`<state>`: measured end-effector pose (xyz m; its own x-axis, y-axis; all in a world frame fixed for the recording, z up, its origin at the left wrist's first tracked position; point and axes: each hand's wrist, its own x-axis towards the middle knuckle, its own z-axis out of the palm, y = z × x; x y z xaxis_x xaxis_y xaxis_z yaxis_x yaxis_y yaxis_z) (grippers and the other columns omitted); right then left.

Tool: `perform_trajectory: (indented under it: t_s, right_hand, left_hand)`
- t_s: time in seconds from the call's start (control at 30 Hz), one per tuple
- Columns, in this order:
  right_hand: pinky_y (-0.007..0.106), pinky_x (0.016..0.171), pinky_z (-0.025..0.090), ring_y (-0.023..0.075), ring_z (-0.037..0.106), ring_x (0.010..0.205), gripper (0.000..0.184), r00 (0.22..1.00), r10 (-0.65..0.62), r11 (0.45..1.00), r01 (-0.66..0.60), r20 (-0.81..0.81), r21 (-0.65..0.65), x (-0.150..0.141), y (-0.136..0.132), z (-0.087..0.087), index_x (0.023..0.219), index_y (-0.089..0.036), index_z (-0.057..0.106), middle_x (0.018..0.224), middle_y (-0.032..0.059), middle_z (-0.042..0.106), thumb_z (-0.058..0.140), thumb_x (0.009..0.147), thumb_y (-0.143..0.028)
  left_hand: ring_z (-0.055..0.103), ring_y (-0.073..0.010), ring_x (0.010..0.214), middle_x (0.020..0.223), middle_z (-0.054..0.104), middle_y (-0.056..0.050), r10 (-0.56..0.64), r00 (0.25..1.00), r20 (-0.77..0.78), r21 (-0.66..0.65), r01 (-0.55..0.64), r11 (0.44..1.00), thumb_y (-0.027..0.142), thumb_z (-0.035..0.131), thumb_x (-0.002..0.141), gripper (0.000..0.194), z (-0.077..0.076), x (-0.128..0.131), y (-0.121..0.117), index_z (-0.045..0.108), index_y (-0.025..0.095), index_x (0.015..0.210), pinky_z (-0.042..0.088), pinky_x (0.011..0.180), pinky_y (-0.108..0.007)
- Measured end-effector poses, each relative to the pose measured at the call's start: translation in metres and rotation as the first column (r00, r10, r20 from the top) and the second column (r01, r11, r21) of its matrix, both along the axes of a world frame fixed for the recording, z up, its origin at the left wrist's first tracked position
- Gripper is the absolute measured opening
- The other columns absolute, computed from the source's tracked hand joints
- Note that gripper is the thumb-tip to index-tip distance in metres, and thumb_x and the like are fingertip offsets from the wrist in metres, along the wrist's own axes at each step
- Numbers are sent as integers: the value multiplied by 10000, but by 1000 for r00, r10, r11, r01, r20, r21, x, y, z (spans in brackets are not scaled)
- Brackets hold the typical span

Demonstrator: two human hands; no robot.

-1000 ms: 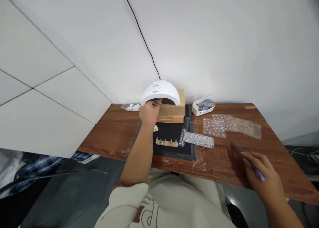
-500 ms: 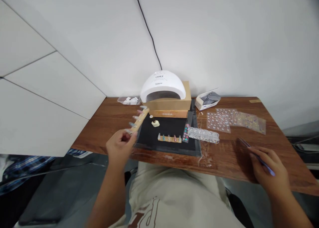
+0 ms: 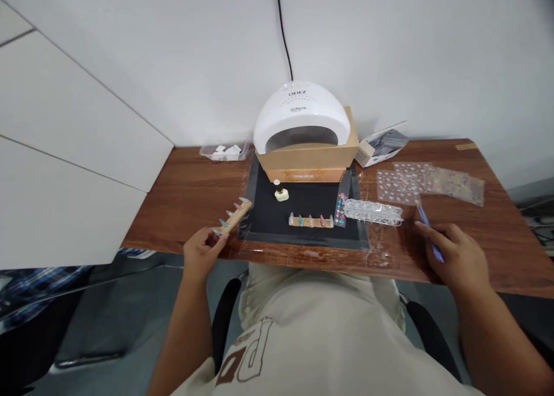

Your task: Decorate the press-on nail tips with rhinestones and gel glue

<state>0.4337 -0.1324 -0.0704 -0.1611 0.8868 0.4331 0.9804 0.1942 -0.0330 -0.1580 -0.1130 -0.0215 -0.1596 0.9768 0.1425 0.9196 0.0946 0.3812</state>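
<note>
My left hand (image 3: 204, 250) pinches the near end of a pale wooden strip (image 3: 237, 217) that bears a row of false nails, just above or on the table's left part; I cannot tell if it touches. My right hand (image 3: 456, 256) is closed around slim purple tweezers (image 3: 425, 218), tips pointing away towards the sticker sheets. A second wooden strip (image 3: 318, 223) with several coloured nails lies on the black mat (image 3: 268, 230). Beside it are a card of coloured gems (image 3: 341, 211) and a clear case of small gems (image 3: 373, 212). Behind stands a small bottle (image 3: 281, 194) with a dark neck.
A white nail lamp (image 3: 303, 110) rests on a cardboard box (image 3: 307, 162) at the back. Clear sticker sheets (image 3: 398, 187) lie to the right. An opened white carton (image 3: 383, 146) and a clear tray (image 3: 225, 152) with white pieces stand near the wall.
My left hand has lowered the wooden strip towards the table. My right hand has moved left and forward with the tweezers, nearer the sticker sheets. The camera view has shifted downward.
</note>
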Motion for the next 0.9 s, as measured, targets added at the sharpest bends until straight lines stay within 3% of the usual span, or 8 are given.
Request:
perform_trajectory:
  t_s: [0.1, 0.3, 0.47, 0.57, 0.7, 0.8, 0.87, 0.9]
  right_hand:
    - [296, 634, 444, 146, 546, 682, 332, 999, -3, 999, 5, 47, -43, -8, 3, 1, 1172, -231, 723, 899, 61, 656, 524, 906, -230]
    - [293, 660, 408, 142, 565, 736, 351, 994, 44, 987, -27, 103, -158, -3, 8, 5, 1168, -239, 735, 942, 66, 662, 486, 923, -207]
    - [306, 660, 359, 161, 536, 745, 351, 992, 62, 974, -37, 109, -223, 3, 7, 7, 1169, -242, 731, 936, 74, 649, 467, 938, -240]
    - [320, 681, 336, 180, 516, 770, 360, 992, 51, 970, -21, 119, -241, 1, 3, 9, 1196, -243, 717, 918, 78, 636, 460, 944, -256]
    - [331, 697, 304, 192, 483, 788, 358, 990, 10, 968, 25, 139, -251, -4, -3, 10, 1224, -256, 699, 915, 76, 630, 479, 943, -281]
    - [337, 703, 286, 199, 471, 797, 362, 989, -20, 964, 58, 144, -261, -8, -7, 12, 1251, -286, 678, 931, 69, 635, 493, 941, -303]
    - [339, 713, 290, 202, 478, 806, 371, 991, -31, 961, 64, 127, -269, -10, -9, 13, 1268, -298, 661, 935, 65, 637, 493, 938, -307]
    - [340, 717, 296, 204, 485, 811, 377, 993, -36, 961, 65, 112, -268, -11, -9, 13, 1276, -295, 653, 931, 65, 637, 489, 936, -306]
  left_hand:
    - [605, -112, 741, 865, 642, -12, -51, 999, 3, -12, 51, 999, 453, 607, 949, 321, -3, 3, 12, 632, 134, 968, 555, 704, -287]
    - [518, -111, 645, 669, 571, 9, -58, 996, 63, -36, 60, 998, 410, 644, 864, 297, -7, 13, 21, 599, 169, 696, 440, 663, -260]
    - [538, -130, 648, 702, 625, 3, 16, 995, 95, -126, -4, 992, 473, 666, 812, 298, -13, 13, 21, 650, 193, 714, 417, 656, -267]
    - [552, -130, 620, 723, 652, 14, 59, 992, 108, -151, -43, 988, 490, 682, 802, 291, -13, 11, 21, 711, 204, 846, 430, 632, -265]
    - [576, -162, 648, 815, 669, -10, 105, 990, 90, -54, -100, 994, 495, 717, 781, 510, 4, 12, 12, 664, 191, 1187, 486, 657, -305]
    - [583, -228, 847, 920, 637, -71, 101, 994, 44, 99, -105, 990, 460, 713, 812, 576, 23, 27, 1, 591, 168, 1294, 506, 839, -405]
    - [586, -216, 859, 909, 625, -57, -3, 999, 47, 110, -2, 994, 424, 689, 848, 457, 32, 49, -4, 617, 202, 1241, 512, 845, -390]
    - [594, -198, 838, 917, 635, -48, -115, 991, 63, 73, 110, 991, 403, 676, 863, 389, 34, 63, -3, 636, 219, 1203, 521, 824, -366]
